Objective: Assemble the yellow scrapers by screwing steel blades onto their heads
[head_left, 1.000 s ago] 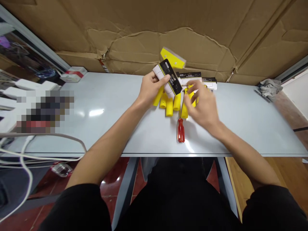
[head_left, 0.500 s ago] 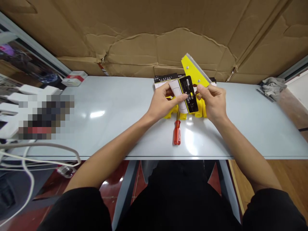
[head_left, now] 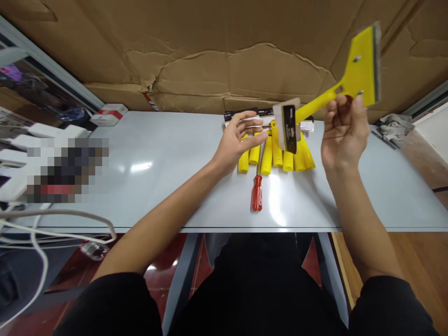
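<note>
My right hand (head_left: pixel 345 128) pinches a yellow scraper (head_left: pixel 360 65) near its head, holding it up above the table, the metal blade facing right. On the end of the scraper's handle hangs a black and white card sleeve (head_left: pixel 289 128). To the left of that sleeve is my left hand (head_left: pixel 240 140), fingers apart and holding nothing. Beneath the sleeve several yellow handles (head_left: pixel 266 154) lie side by side. Among them a screwdriver (head_left: pixel 257 193) with a red handle points away from me. Black and white packaging (head_left: pixel 308 123) shows behind the handles.
Cardboard (head_left: pixel 245 65) stands along the back of the pale table (head_left: pixel 168 186). A small white and red box (head_left: pixel 109 114) sits at the back left. Grey cloth (head_left: pixel 399 128) lies at the right. White cables (head_left: pixel 70 212) loop at the left near a white power strip (head_left: pixel 52 144).
My right hand has lifted the scraper up and to the right, with the card sleeve on its handle. My left hand has let go of the card and opened.
</note>
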Tool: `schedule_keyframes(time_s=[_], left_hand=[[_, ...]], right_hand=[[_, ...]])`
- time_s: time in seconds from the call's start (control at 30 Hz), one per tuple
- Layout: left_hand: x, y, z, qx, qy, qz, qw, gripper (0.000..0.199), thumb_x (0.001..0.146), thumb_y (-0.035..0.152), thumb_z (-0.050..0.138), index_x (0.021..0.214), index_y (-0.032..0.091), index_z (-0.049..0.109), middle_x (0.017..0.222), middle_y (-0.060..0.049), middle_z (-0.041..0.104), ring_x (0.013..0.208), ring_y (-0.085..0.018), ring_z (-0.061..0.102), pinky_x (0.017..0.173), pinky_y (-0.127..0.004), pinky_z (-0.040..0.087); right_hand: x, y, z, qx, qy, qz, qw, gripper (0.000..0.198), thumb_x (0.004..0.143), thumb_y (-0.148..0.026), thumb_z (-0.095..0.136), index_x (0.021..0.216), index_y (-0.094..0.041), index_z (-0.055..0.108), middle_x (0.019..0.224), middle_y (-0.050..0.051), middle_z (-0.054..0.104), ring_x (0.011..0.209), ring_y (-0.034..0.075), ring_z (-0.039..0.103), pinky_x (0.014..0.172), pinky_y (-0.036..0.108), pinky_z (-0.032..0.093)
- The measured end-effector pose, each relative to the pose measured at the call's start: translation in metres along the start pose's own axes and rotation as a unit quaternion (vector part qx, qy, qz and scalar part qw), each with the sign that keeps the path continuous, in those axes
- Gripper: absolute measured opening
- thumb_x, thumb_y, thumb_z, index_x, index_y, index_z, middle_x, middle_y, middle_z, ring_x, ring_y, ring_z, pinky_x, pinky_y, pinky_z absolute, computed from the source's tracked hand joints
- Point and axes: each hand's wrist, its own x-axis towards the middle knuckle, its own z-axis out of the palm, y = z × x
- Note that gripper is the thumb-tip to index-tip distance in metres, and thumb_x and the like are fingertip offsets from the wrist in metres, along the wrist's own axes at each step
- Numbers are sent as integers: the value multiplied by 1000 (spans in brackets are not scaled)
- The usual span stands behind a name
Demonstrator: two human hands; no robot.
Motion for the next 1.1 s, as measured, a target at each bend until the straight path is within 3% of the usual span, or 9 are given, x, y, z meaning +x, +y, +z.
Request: schedule_keyframes(time_s=[0.1, 0.17, 0.27, 0.43, 0.53, 0.67, 0.77, 0.97, 1.1], left_hand=[[1, -9, 0, 18, -16, 9, 1000, 106, 55, 62, 109, 145, 36, 60, 139, -8, 76, 123, -27, 77, 101, -39, 66], [0, -7, 1, 26, -61, -2, 998, 102, 59, 64, 107, 146, 36, 61, 137, -8, 77, 121, -28, 78, 101, -41, 66], [-2, 4, 2, 16, -83, -17, 996, 79, 61, 59, 108, 125, 27, 75, 123, -6, 82, 110, -26, 79, 94, -38, 68], [-4, 15, 2, 28, -84, -28, 996, 55, 63, 53, 109, 99, 21, 81, 95, -3, 81, 88, -17, 75, 81, -29, 65], [-5, 15, 2, 4, -100, -14, 995, 57, 70, 57, 105, 110, 25, 80, 112, -4, 82, 99, -19, 77, 83, -30, 66], [-7, 17, 4, 29, -123, 10, 992, 71, 74, 59, 102, 133, 32, 74, 136, -6, 78, 120, -24, 76, 92, -32, 66], [-9, 19, 6, 65, -135, 5, 989, 61, 75, 60, 101, 122, 26, 80, 131, -7, 81, 120, -25, 76, 94, -33, 64], [-2, 18, 0, 33, -85, -7, 996, 50, 71, 67, 100, 88, 23, 82, 97, -4, 83, 98, -23, 78, 96, -40, 64], [-4, 31, -1, 11, -155, 56, 986, 44, 78, 70, 96, 81, 28, 82, 133, -3, 81, 140, -31, 69, 120, -54, 55]], right_hand=[[-16, 7, 16, 5, -25, 20, 999, 57, 96, -69, 68, 123, -19, 65, 136, 10, 70, 130, 18, 71, 108, 34, 64], [-22, 7, 23, 39, -20, 34, 998, 58, 94, -73, 70, 115, -19, 68, 123, 6, 73, 121, 15, 74, 98, 28, 67], [-21, -5, 21, 115, 14, 36, 993, 47, 94, -65, 75, 105, -20, 70, 112, 2, 75, 109, 10, 75, 93, 22, 68], [-8, -25, 2, 157, 65, 12, 985, 22, 99, -46, 73, 110, -26, 75, 134, 0, 74, 146, 15, 63, 125, 29, 63], [-11, -18, 3, 91, 28, 9, 995, 41, 90, -61, 81, 113, -28, 74, 140, 0, 72, 153, 22, 59, 135, 44, 57], [-22, -3, 13, 7, -32, 20, 999, 61, 88, -79, 72, 111, -23, 71, 127, 5, 74, 132, 21, 72, 118, 41, 67], [-19, -6, 11, 24, -50, 6, 998, 51, 95, -70, 69, 115, -24, 72, 125, 6, 74, 130, 19, 73, 105, 35, 70], [5, -39, -4, 306, 105, -19, 946, 12, 105, -28, 65, 107, -16, 66, 98, -1, 75, 86, -1, 70, 73, 7, 61], [-13, -23, 10, 221, 72, -13, 973, 23, 98, -38, 74, 101, -17, 66, 93, -1, 71, 81, 0, 68, 71, 10, 59]])
